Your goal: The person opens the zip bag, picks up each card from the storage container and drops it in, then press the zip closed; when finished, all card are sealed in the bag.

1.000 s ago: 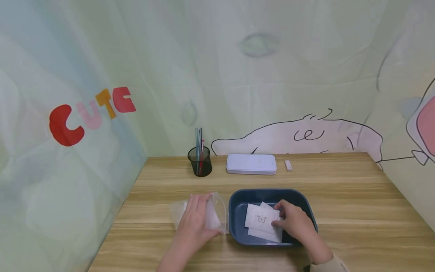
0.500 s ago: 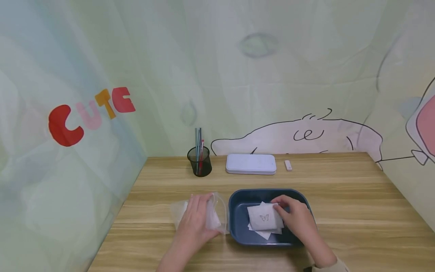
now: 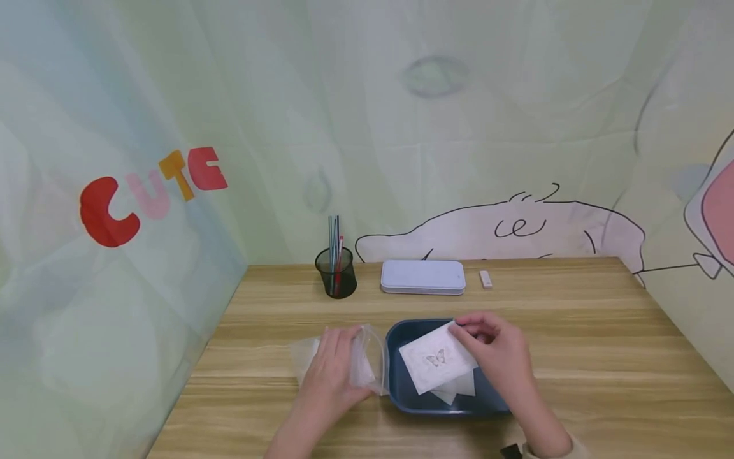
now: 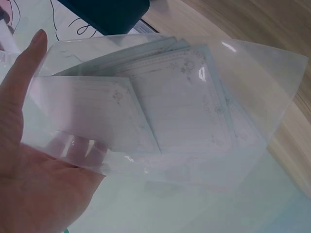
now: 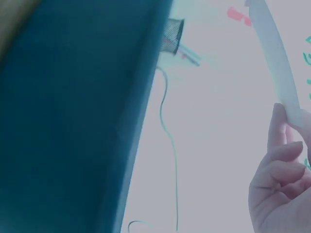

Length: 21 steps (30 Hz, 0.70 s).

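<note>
The left hand (image 3: pixel 331 376) lay over a clear plastic bag (image 3: pixel 367 357) on the wooden table (image 3: pixel 602 357), fingers lightly curled on it and holding its mouth open, with lined sheets (image 4: pixel 160 107) inside. Just beside it, the right hand (image 3: pixel 497 347) pinched a butterfly-printed paper (image 3: pixel 436 364) by its corner, tilted above the blue tray (image 3: pixel 401 331) where more papers lay. Farther back stood a pen cup (image 3: pixel 337 278), a white case (image 3: pixel 423 276) and a small white piece (image 3: pixel 485 279)

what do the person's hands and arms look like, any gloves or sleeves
Both hands are bare: no gloves, rings or watch show. The left hand and its forearm are uncovered. The right hand ends in a beige sleeve cuff at the wrist.
</note>
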{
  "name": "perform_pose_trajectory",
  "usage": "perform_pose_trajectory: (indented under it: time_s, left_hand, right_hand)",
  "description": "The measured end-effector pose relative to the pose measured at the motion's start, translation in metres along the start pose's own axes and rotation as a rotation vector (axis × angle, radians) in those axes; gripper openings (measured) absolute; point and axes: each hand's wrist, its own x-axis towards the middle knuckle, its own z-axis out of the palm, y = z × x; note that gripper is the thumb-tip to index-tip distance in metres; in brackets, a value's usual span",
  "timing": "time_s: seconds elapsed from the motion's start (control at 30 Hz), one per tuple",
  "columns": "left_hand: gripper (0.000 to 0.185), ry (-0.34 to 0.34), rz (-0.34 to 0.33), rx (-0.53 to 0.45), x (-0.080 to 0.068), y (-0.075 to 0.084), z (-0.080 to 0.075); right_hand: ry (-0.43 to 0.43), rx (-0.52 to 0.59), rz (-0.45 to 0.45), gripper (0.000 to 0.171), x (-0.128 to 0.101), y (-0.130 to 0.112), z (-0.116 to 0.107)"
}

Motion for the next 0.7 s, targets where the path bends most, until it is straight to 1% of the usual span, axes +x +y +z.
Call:
perform_pose_trajectory:
  time_s: [0.1, 0.2, 0.37, 0.43, 0.57, 0.67, 0.7]
  left_hand:
    - [0.104, -0.006, -0.006, 0.005, 0.001, 0.001, 0.000]
    - [0.104, -0.001, 0.000, 0.006, 0.001, 0.001, 0.000]
    - [0.104, 0.016, 0.017, 0.003, 0.001, 0.002, 0.000]
    - [0.104, 0.020, 0.019, -0.001, 0.001, 0.003, 0.000]
    - [0.103, 0.018, 0.013, 0.004, 0.001, 0.004, 0.000]
    - [0.103, 0.026, 0.021, 0.012, 0.001, 0.004, 0.001]
    - [0.103, 0.033, 0.029, 0.015, 0.002, 0.003, 0.001]
  right_hand:
    - [0.024, 0.059, -0.023, 0.010, -0.003, -0.009, 0.003]
    - [0.053, 0.091, -0.042, 0.009, -0.005, -0.014, 0.008]
    - [0.109, 0.119, -0.073, 0.007, -0.008, -0.018, 0.017]
    - [0.126, 0.120, -0.071, 0.007, -0.010, -0.025, 0.018]
    - [0.132, 0.117, -0.071, 0.009, -0.015, -0.045, 0.020]
    - [0.132, 0.128, -0.081, 0.010, -0.018, -0.050, 0.025]
    - [0.133, 0.139, -0.083, 0.010, -0.017, -0.047, 0.028]
